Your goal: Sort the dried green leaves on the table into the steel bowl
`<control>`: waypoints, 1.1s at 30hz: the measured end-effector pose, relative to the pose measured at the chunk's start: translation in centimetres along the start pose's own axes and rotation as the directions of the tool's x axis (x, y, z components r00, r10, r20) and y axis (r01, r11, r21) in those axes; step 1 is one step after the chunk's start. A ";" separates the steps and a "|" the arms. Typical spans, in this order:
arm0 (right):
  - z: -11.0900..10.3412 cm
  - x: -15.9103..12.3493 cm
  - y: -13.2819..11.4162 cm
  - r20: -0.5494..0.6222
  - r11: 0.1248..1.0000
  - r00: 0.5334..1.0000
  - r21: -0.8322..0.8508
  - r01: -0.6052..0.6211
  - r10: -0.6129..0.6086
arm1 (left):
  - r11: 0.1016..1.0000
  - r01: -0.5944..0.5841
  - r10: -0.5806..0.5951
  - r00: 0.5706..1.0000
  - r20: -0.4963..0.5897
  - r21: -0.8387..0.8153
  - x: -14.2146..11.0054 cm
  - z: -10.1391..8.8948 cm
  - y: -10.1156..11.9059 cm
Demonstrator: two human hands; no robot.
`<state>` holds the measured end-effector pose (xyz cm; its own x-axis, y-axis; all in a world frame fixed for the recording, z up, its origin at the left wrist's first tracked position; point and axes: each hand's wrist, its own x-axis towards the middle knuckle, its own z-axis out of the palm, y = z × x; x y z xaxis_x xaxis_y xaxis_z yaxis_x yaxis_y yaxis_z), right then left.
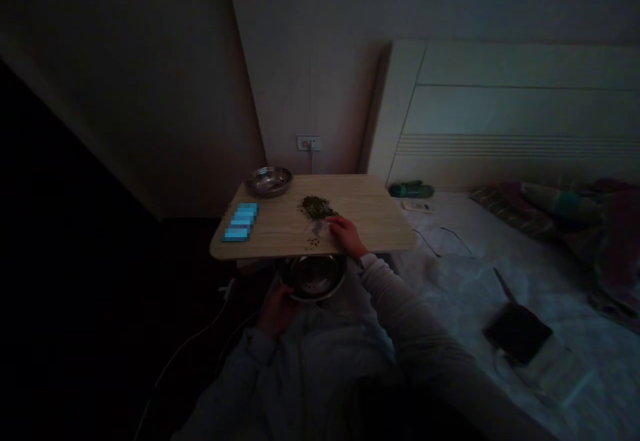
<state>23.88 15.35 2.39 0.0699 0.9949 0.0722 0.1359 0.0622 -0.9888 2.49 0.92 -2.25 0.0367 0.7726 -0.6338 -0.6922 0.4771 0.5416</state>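
My left hand (277, 311) grips the rim of a steel bowl (316, 280), which it holds under the front edge of a small wooden table (280, 228). Over the tabletop, my right hand (346, 234) has its fingers closed on a clear, thin piece of plastic (319, 228), whose exact kind I cannot make out. Just behind that plastic lies a heap of dark green dried leaf bits (316, 206). A few loose dark bits (313, 244) are scattered near the table's front edge, above the bowl.
Another steel bowl (269, 181) stands at the table's back left corner, with a blurred, lit blue screen (241, 222) in front of it. To the right is a bed with a green bottle (412, 190), a remote control (417, 206) and a black object (519, 332).
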 end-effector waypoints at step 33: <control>-0.3 -1.3 -0.1 0.002 0.999 1.000 -0.040 0.012 -0.012 | 0.997 -0.071 0.071 0.997 0.008 0.006 0.5 -0.9 -0.7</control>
<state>24.05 14.06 2.44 0.0668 0.9942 0.0838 0.1762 0.0709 -0.9818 2.35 0.64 -3.42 -0.0067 0.8079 -0.5893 -0.6890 0.4234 0.5883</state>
